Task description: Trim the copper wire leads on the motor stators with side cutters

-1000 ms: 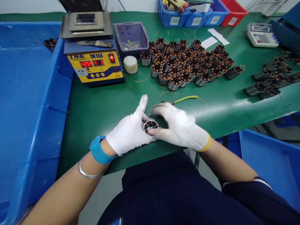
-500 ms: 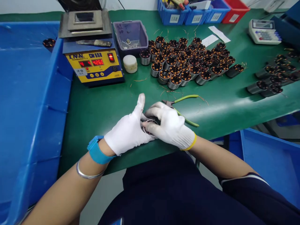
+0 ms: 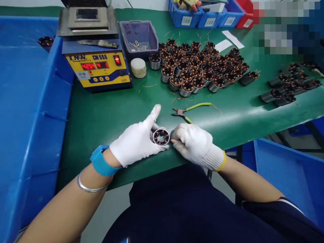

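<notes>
A motor stator (image 3: 165,132), a steel ring with dark slots and reddish copper windings inside, rests in my gloved left hand (image 3: 135,140). Its open end faces up, and the fingers curl around it while the thumb points away. Just right of the stator is my gloved right hand (image 3: 196,141), fingertips pinched together close to its rim. Whatever sits between those fingertips is too small to make out. Beyond the right hand lie diagonal cutters (image 3: 180,111) with green handles, one handle partly covered by that hand.
Several wound stators (image 3: 187,88) stand grouped on the green table (image 3: 113,111), with another group (image 3: 270,95) farther right. At the left are a yellow-blue solder pot (image 3: 101,72), a white round block (image 3: 138,68), a purple bin (image 3: 139,50) and a large blue tray (image 3: 37,135).
My right hand has drawn away from over the stator to its right side, fingers now pinched. The stator's top has come into view in my left hand, which has hardly moved.
</notes>
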Demonstrator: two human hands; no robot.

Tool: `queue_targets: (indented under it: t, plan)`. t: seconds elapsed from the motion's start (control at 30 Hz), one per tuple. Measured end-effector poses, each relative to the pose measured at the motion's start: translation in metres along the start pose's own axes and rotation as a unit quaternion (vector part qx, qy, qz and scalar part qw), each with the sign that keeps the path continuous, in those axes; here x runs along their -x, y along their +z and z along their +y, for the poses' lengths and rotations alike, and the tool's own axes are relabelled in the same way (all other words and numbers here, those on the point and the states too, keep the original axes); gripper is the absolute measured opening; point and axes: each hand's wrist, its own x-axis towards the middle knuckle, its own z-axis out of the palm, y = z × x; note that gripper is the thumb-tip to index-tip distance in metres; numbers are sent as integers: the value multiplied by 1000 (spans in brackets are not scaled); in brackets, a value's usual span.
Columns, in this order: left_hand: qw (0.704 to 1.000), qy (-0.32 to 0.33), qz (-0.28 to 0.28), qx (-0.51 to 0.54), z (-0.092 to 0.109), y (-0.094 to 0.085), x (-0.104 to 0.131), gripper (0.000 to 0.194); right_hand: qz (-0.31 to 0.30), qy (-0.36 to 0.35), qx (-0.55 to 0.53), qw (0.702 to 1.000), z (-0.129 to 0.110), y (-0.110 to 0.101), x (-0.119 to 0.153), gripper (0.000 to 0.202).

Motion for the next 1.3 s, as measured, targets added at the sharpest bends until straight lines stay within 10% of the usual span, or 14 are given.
queue_targets:
  t: [0.13,0.27,0.53,0.8,1.3]
  plan:
    - [1000,11,-7,-24,-2,-1,0,111,27,44,-8,999,-6,-20,6,34]
    - [999,31,-4,-41,-5,0,-1,105,76,18,-79,994,-13,-16,10,92]
    - [997,29,25,-66,-1,1,-1,99,8,45,-12,999,-9,22,-1,40]
    - [982,147,95,-67,10,8,4,31,-5,24,-52,998,-3,12,-3,36]
    - [967,187,140,-106,10,33,-3,7,59,-3,-224,973,20,-20,22,23]
